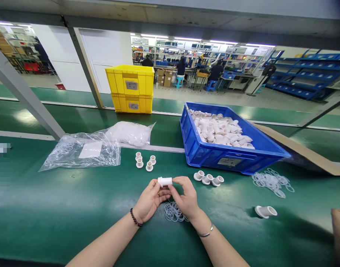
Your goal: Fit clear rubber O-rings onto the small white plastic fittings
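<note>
A white flanged plastic fitting [164, 181] lies sideways between my two hands, above the green bench. My left hand [150, 198] grips its flanged end with thumb and fingers. The fingertips of my right hand [186, 196] pinch the other end. Below them is a loose pile of translucent rubber rings [172, 212], partly hidden by my right hand. Several white fittings [149, 165] stand upright beyond my left hand. Three more white fittings [207, 179] sit in a row past my right hand.
A blue crate [214, 157] full of white fittings stands at back right, beside a cardboard sheet [303, 150]. Clear bags [108, 146] lie at back left, near stacked yellow crates [132, 89]. At right are more rings [272, 182], a single fitting [266, 211] and another person's hand [339, 222].
</note>
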A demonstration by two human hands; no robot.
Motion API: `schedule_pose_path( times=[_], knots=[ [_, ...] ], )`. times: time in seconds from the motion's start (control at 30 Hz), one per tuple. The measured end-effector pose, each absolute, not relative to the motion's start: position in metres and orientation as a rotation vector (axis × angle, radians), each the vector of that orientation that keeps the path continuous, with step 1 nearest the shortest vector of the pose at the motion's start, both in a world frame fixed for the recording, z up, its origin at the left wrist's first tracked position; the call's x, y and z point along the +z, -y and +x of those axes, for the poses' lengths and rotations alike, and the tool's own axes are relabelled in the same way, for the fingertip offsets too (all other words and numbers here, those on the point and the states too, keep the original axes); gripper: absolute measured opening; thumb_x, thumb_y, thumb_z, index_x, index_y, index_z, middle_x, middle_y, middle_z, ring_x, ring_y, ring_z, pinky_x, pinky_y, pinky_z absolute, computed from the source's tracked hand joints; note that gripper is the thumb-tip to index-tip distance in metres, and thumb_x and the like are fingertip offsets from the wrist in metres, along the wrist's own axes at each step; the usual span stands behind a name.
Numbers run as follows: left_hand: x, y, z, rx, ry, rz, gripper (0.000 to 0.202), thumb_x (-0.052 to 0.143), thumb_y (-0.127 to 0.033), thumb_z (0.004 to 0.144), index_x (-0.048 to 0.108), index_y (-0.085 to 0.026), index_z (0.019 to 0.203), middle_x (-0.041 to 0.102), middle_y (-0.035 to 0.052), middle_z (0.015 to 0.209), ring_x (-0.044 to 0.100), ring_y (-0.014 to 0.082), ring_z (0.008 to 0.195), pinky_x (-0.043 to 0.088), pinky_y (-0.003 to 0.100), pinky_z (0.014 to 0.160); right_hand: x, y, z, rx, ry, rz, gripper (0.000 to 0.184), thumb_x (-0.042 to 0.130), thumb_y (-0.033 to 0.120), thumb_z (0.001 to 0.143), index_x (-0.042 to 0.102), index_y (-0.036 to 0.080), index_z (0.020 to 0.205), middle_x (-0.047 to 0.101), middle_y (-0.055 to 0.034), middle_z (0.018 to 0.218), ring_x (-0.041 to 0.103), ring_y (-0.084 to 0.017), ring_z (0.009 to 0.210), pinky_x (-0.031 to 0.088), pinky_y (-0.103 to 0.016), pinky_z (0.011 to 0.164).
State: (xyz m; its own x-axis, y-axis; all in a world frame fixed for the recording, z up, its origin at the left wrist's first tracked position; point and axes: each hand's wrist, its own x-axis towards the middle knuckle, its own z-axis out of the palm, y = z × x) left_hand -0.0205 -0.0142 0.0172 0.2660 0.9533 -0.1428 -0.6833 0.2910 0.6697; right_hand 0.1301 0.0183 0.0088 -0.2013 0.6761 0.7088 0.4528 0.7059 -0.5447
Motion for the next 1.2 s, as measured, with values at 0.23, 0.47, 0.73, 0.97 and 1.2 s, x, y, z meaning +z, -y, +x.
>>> schedule_pose_path(
  times=[0.23,0.47,0.73,0.97,1.2],
  knots=[
    [0.016,0.006,-0.037,1.281,-1.091,1.028,0.030,0.050,-0.037,0.088,0.043,-0.023,0.114,0.049,0.0100,0.123,0.056,0.0190,0.097,0.046,0.034,0.080,0.010,-0.031,0.147,0.033,1.893,-0.953,0.014,0.056,0.015,0.084,0.055,0.019,0.097,0.063,-0.0052,0.084,0.054,-0.017,0.074,0.045,-0.032,0.067],
    [0.017,-0.009,-0.071,1.280,-1.631,1.918,0.032,0.050,-0.028,0.086,0.056,-0.025,0.117,0.029,0.0105,0.145,0.045,0.0300,0.115,0.033,0.047,0.098,0.007,-0.059,0.185,-0.189,2.014,-1.378,0.011,0.050,0.022,0.087,0.058,0.018,0.092,0.063,-0.0073,0.085,0.055,-0.022,0.079,0.042,-0.034,0.067],
    [0.004,-0.023,-0.072,1.177,-1.518,2.105,0.028,0.049,-0.017,0.083,0.063,-0.022,0.106,0.044,0.0097,0.137,0.041,0.0343,0.115,0.033,0.052,0.096,0.015,-0.036,0.152,0.118,2.181,-1.049,0.014,0.053,0.024,0.087,0.059,0.020,0.099,0.062,-0.0085,0.096,0.056,-0.022,0.091,0.046,-0.038,0.079],
    [0.000,-0.024,-0.076,1.257,-1.522,2.052,0.021,0.049,-0.015,0.083,0.067,-0.023,0.091,0.059,0.0119,0.102,0.034,0.0337,0.121,0.026,0.052,0.103,0.010,-0.006,0.117,0.251,2.518,-0.940,0.041,0.067,0.034,0.077,0.056,0.018,0.114,0.060,-0.0114,0.112,0.052,-0.027,0.105,0.047,-0.042,0.083],
    [-0.005,-0.024,-0.076,1.207,-1.502,2.081,0.029,0.048,-0.015,0.083,0.063,-0.023,0.106,0.055,0.0107,0.098,0.044,0.0295,0.109,0.034,0.047,0.098,0.004,-0.008,0.117,0.232,2.468,-0.935,0.007,0.062,0.023,0.081,0.062,0.021,0.088,0.064,-0.0073,0.096,0.057,-0.023,0.092,0.049,-0.036,0.071]
  ],
)
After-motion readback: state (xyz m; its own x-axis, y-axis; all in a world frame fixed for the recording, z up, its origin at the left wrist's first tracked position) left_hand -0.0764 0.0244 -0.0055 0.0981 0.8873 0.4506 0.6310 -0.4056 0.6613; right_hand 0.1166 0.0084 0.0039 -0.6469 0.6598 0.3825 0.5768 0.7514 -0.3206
